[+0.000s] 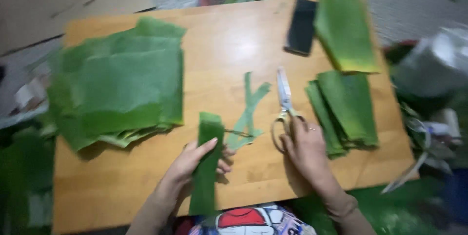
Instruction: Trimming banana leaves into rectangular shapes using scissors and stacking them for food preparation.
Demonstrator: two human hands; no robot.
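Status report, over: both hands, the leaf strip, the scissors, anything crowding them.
Left hand gripping folded green leaf strip. Right hand on scissors, flat on wooden table. Loose leaf trimmings between them.

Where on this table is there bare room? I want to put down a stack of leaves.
Bare wood lies mid-table between the big leaf pile and the phone, and along the near-left table edge. The right side is crowded by scissors, folded leaves and the right hand.

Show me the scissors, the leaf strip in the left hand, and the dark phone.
scissors (284, 97): head view, on the closed blades near the pivot.
leaf strip (206, 167): head view, mid-length of the folded green strip.
dark phone (301, 26): head view, middle of its flat face.
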